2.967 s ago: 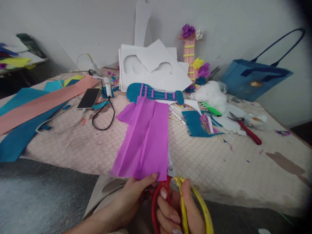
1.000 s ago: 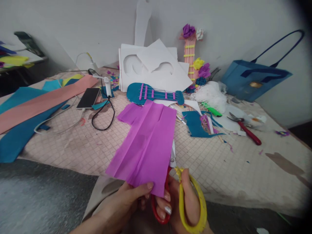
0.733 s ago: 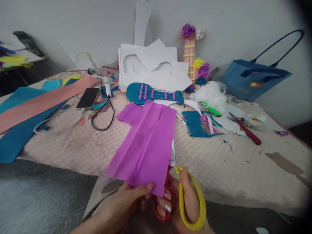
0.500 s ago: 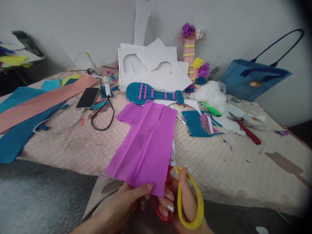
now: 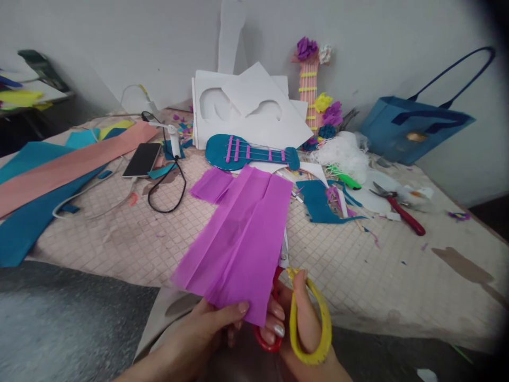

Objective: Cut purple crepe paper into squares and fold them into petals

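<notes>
Purple paper (image 5: 242,239): near edge pinched by left hand (image 5: 210,324), sheet extending forward. Scissors (image 5: 283,258): gripped in right hand (image 5: 305,318), blades apparently partly under paper's right edge. Table (image 5: 358,281): quilted cover. Grey wall (image 5: 159,42); blue bag (image 5: 397,119), far right.

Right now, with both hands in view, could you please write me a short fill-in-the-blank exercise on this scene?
The left hand pinches the near edge of the creased purple paper sheet with its ____ on top.
The right hand holds metal-bladed scissors with one red handle loop and one ____ loop.
The rectangular, black-screened phone has a ____ cable running from its near end.
In the picture, the red-handled metal pliers lie to the ____ of the flat teal paper piece.

Missing words: thumb; yellow; white; right.
</notes>
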`<act>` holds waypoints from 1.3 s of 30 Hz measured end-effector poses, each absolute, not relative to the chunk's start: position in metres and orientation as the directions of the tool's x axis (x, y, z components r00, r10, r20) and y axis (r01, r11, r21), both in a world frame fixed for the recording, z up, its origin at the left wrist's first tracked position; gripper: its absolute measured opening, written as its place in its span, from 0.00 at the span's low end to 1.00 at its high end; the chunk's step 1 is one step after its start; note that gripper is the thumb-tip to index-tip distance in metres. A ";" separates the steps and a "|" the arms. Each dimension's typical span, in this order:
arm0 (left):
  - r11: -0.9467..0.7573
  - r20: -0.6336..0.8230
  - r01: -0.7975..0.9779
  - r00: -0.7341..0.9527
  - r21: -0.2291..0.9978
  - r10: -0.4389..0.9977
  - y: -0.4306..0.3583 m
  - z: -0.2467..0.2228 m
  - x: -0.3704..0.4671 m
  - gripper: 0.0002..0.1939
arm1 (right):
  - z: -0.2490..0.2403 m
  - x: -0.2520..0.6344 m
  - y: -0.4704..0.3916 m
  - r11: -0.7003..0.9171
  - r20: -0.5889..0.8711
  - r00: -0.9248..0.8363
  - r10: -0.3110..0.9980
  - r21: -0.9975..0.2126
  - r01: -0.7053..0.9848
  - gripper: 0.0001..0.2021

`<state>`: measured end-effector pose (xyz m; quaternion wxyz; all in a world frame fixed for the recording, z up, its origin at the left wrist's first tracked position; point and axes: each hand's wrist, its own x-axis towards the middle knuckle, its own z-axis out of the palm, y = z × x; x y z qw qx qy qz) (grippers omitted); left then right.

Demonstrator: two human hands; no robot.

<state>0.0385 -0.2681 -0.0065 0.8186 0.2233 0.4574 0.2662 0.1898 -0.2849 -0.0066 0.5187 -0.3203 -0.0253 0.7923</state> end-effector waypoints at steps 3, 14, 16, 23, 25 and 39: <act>0.765 -0.640 -0.229 0.435 0.601 0.633 -0.269 -0.009 0.037 0.20 | -0.005 0.191 -0.284 -0.449 -0.492 -0.227 0.840 -0.396 -0.801 0.31; 0.771 -0.640 -0.229 0.446 0.594 0.626 -0.270 -0.010 0.036 0.20 | -0.004 0.194 -0.278 -0.445 -0.497 -0.215 0.841 -0.408 -0.797 0.32; 0.771 -0.635 -0.224 0.456 0.597 0.624 -0.270 -0.011 0.035 0.20 | -0.003 0.193 -0.277 -0.440 -0.485 -0.214 0.848 -0.417 -0.795 0.33; 0.778 -0.649 -0.204 0.449 0.594 0.614 -0.270 -0.011 0.033 0.20 | 0.001 0.200 -0.274 -0.459 -0.486 -0.224 0.844 -0.441 -0.771 0.34; 0.777 -0.649 -0.201 0.448 0.597 0.615 -0.271 -0.011 0.033 0.20 | -0.002 0.202 -0.272 -0.468 -0.503 -0.215 0.837 -0.455 -0.758 0.34; 0.798 -0.675 -0.149 0.456 0.584 0.580 -0.272 -0.015 0.028 0.20 | 0.001 0.207 -0.262 -0.440 -0.552 -0.153 0.820 -0.435 -0.786 0.31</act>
